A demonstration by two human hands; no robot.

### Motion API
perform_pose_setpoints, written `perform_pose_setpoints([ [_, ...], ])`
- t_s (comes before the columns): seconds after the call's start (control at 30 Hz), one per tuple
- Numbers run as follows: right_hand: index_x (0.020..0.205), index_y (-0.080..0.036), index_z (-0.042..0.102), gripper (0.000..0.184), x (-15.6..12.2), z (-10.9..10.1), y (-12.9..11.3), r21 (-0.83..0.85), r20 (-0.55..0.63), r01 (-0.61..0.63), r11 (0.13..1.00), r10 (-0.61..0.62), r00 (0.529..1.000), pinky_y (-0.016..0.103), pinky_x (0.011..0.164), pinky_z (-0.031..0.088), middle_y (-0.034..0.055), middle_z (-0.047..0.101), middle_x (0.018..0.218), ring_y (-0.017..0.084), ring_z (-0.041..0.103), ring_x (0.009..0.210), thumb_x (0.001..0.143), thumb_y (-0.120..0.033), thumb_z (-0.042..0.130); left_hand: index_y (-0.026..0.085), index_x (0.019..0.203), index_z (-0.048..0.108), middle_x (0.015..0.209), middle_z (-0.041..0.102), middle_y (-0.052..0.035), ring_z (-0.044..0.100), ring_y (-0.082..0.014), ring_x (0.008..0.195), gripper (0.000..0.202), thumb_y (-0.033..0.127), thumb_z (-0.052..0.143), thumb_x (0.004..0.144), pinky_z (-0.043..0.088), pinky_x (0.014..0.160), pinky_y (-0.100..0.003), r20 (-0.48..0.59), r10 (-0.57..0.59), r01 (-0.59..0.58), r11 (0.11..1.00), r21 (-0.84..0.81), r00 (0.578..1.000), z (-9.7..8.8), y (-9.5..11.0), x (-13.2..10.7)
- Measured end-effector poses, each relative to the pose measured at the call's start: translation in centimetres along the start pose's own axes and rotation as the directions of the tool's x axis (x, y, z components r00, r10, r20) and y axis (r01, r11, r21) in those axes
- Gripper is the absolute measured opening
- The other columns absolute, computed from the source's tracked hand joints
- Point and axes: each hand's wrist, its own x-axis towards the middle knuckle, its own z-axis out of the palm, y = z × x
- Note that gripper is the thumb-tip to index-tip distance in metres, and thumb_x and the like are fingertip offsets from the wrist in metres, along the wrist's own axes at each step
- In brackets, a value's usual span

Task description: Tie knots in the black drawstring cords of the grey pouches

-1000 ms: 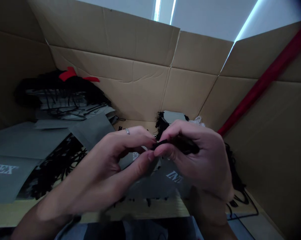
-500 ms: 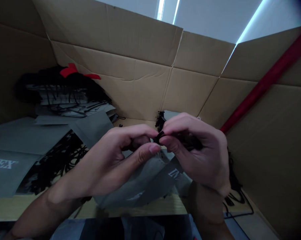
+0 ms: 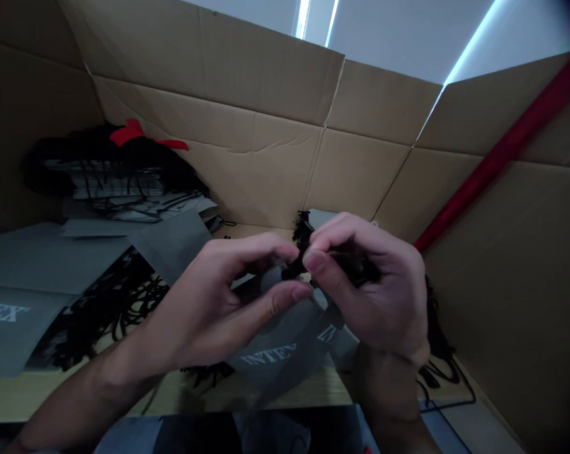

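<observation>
My left hand [image 3: 219,296] and my right hand [image 3: 370,287] meet in front of me, fingertips almost touching. Between them is a short black cord [image 3: 293,271], pinched by my right thumb and fingers, with more black cord bunched behind them. A grey fabric bag [image 3: 285,353] printed INTEX in white hangs below my hands. My left fingers and thumb close on its upper edge, next to the cord. The hands hide the top of the bag and where the cord joins it.
Piled grey INTEX bags [image 3: 34,265] with tangled black cords lie on a wooden table [image 3: 266,391] at left. Cardboard walls [image 3: 247,170] surround the work area. A red tube [image 3: 497,157] runs along the right wall, and loose black cord [image 3: 439,334] lies below it.
The grey bag has swung toward the middle, its INTEX print now showing more fully. My left hand has moved slightly, its fingers now on the bag's edge near the cord.
</observation>
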Motion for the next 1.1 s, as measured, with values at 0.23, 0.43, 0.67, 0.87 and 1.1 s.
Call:
perform_pose_setpoints([
  [0.23, 0.093, -0.026, 0.076, 0.024, 0.0, 0.2, 0.1, 0.029, -0.022, -0.035, 0.999, 0.036, 0.999, 0.029, 0.067, 0.058, -0.0014, 0.077, 0.087, 0.016, 0.069, 0.075, 0.103, -0.031, 0.097, 0.024, 0.117, 0.087, 0.100, 0.089, 0.0018, 0.077, -0.0115, 0.081, 0.010, 0.018, 0.079, 0.114, 0.062, 0.079, -0.021, -0.071, 0.062, -0.059, 0.997, 0.050, 0.996, 0.4, -0.2, -0.2],
  [0.43, 0.098, -0.025, 0.079, 0.018, -0.2, 0.4, 0.3, 0.053, -0.071, -0.026, 0.998, 0.029, 0.997, 0.026, 0.060, 0.053, -0.0040, 0.076, 0.085, 0.011, 0.065, 0.069, 0.103, -0.020, 0.095, 0.028, 0.117, 0.090, 0.111, 0.093, 0.0019, 0.086, -0.0159, 0.094, 0.014, 0.024, 0.077, 0.118, 0.068, 0.090, -0.024, -0.067, 0.028, -0.025, 0.999, 0.047, 0.997, 0.2, 0.0, -0.1],
  [0.67, 0.108, -0.026, 0.082, 0.023, -0.6, 0.6, -0.2, -0.222, -0.083, 0.246, 0.944, -0.269, 0.959, 0.035, 0.077, 0.068, -0.0012, 0.087, 0.101, 0.017, 0.078, 0.088, 0.100, -0.005, 0.081, 0.027, 0.119, 0.084, 0.113, 0.092, 0.0042, 0.086, -0.0104, 0.096, 0.015, 0.014, 0.075, 0.118, 0.063, 0.091, -0.015, -0.082, 0.185, -0.173, 0.976, 0.135, 0.979, 0.2, -1.2, -0.5],
  [0.87, 0.112, -0.024, 0.079, 0.022, -0.8, 0.6, -0.2, -0.320, -0.029, 0.250, 0.914, -0.273, 0.961, 0.027, 0.090, 0.070, -0.0030, 0.087, 0.106, 0.012, 0.078, 0.092, 0.101, -0.005, 0.080, 0.022, 0.126, 0.078, 0.096, 0.076, 0.0009, 0.071, -0.0131, 0.083, 0.016, 0.010, 0.075, 0.116, 0.058, 0.081, -0.024, -0.078, 0.324, -0.292, 0.917, 0.271, 0.943, 0.3, -2.2, -0.6],
  [1.1, 0.112, -0.025, 0.078, 0.024, -1.0, 0.5, 0.5, -0.309, -0.054, 0.197, 0.930, -0.224, 0.973, 0.024, 0.082, 0.065, -0.0051, 0.084, 0.104, 0.009, 0.074, 0.085, 0.098, -0.005, 0.079, 0.023, 0.127, 0.079, 0.107, 0.086, -0.0001, 0.081, -0.0139, 0.094, 0.012, 0.018, 0.081, 0.116, 0.064, 0.092, -0.024, -0.107, 0.320, -0.269, 0.904, 0.333, 0.941, 0.4, -2.3, -0.2],
])
